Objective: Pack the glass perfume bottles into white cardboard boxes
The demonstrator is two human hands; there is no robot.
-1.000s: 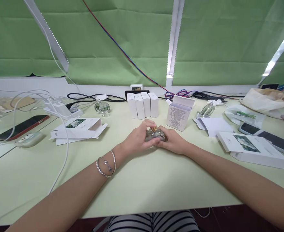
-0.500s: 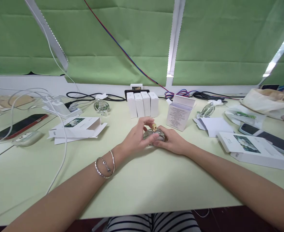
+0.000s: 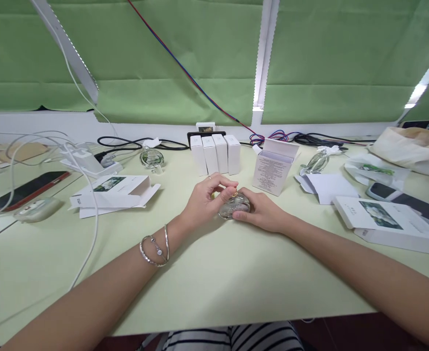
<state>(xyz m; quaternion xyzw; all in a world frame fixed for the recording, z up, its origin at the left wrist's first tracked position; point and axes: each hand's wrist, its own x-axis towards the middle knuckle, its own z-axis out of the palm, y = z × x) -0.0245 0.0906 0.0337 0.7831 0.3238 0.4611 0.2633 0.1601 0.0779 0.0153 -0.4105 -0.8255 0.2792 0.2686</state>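
Pale-green tabletop [image 3: 207, 287] forms the near work surface. On it, centred ahead of the wearer, is the glass bottle [image 3: 226, 210], held between both hands. Left hand [image 3: 206, 197]: partly closed, thumb and fingertips pinching at the gold neck [image 3: 235, 194]. Right hand [image 3: 264, 210]: curled round the bottle's right side, thumb against its front face. The fingers mask the neck, so whether a cap is seated there cannot be confirmed.

Step in hand, as judged: working the bottle's top while the body is steadied. The next move calls for a firm right-hand hold and light, centred fingertip pressure on the left.

Beyond the right hand stands a printed box [image 3: 271, 171], flap raised. Four white boxes [image 3: 214, 155] stand upright to its left. Green blinds [image 3: 156, 58] close off the background.
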